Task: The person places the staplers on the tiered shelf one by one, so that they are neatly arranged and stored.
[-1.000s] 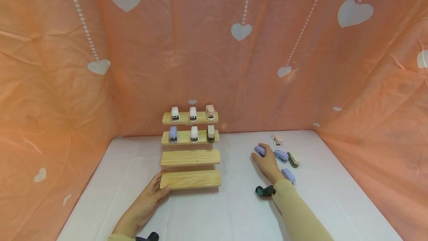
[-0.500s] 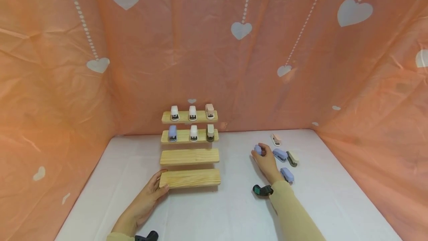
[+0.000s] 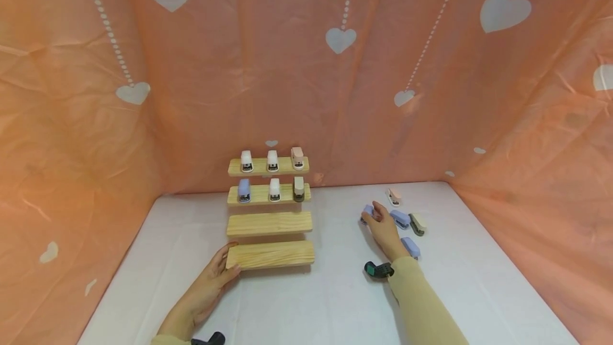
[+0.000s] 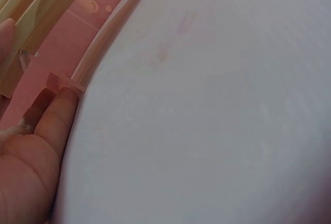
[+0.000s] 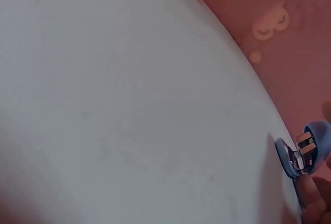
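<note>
Pinched between the thumb and fingers of the person's right hand [image 3: 386, 232] is a small, rounded lavender stapler [image 3: 367, 210], well right of a pale wooden four-tier rack [image 3: 270, 255]. The left hand [image 3: 210, 282] grips the rack's lowest board at its left end. Near the right hand, on the white tabletop [image 3: 330, 302], lie a second lavender stapler [image 3: 400, 219], a third lavender stapler [image 3: 411, 247], a peach-and-white stapler [image 3: 395, 197] and a cream-and-grey-green stapler [image 3: 417, 224].

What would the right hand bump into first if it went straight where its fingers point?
Past the purple stapler it grips, the right hand would probably bump the orange back curtain first; the wooden shelves look off to its left. Depth is hard to judge here.
</note>
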Demonstrator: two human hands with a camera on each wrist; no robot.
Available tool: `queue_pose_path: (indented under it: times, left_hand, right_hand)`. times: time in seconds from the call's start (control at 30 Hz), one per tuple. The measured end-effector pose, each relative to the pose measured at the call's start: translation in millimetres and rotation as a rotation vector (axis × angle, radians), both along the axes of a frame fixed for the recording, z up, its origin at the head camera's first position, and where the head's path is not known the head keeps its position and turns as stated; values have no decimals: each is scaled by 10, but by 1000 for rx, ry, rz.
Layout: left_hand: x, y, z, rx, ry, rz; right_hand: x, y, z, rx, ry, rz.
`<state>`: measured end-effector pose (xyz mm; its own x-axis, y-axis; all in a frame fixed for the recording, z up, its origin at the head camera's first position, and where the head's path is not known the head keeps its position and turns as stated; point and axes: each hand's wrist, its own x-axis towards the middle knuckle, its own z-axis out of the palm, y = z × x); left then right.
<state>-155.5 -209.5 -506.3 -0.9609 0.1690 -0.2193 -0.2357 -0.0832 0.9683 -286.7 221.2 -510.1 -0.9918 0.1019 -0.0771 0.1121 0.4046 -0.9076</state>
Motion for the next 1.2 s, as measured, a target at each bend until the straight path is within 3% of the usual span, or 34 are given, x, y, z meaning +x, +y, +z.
queue_pose_path:
  times: [0.27,0.63,0.93,1.2]
  left_hand:
    - [8,-7,11,5,1,-12]
    - [16,-8,12,6,2,-15]
    - [7,-2,23,1,-2,-9]
    - [-11,2,-8,-4,-1,2]
  right_hand:
    - [-23,4,3,53,-20,31]
    - [-16,-29,-4,15,-19,11]
    - [-20,-69,16,64,10,-5]
    - [8,-39,77,-73,-46,-33]
